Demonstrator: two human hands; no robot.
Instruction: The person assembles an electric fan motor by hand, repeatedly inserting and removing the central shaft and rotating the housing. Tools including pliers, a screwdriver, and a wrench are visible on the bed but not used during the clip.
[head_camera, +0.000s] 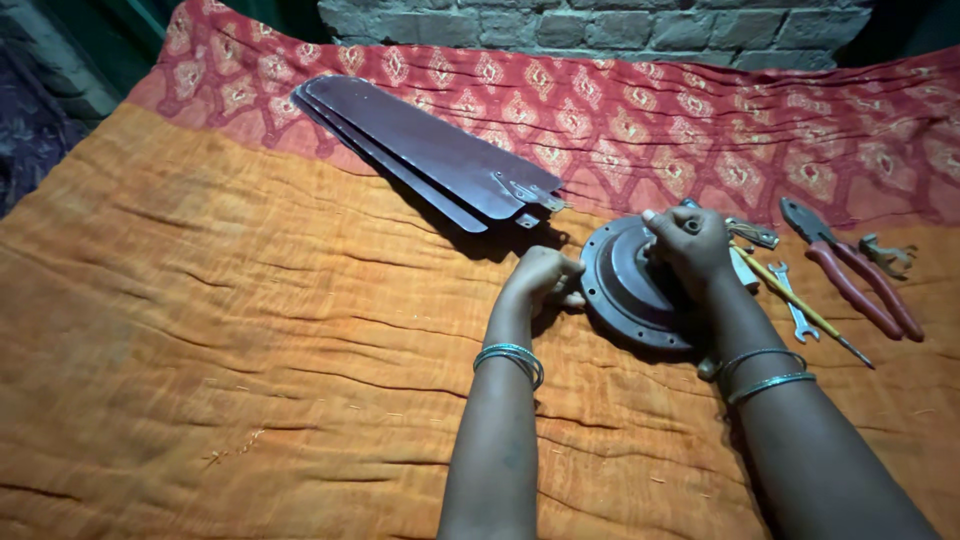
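the hands sit on either side of a round dark fan motor housing lying flat on an orange quilt. the left hand is curled into a loose fist at the housing's left rim, knuckles up, fingers tucked against the edge. the right hand rests on the housing's upper right part, fingers bent and pinched on a small part there; what that part is cannot be told. both wrists carry thin bangles.

beyond the left hand, up and to its left, lie 3 dark fan blades stacked in a fan shape, their metal brackets pointing toward the housing. just right of the right hand lie a screwdriver with a yellow shaft, a small spanner, and farther right red-handled pliers. a red patterned cloth border runs beyond the hands, under a brick wall.
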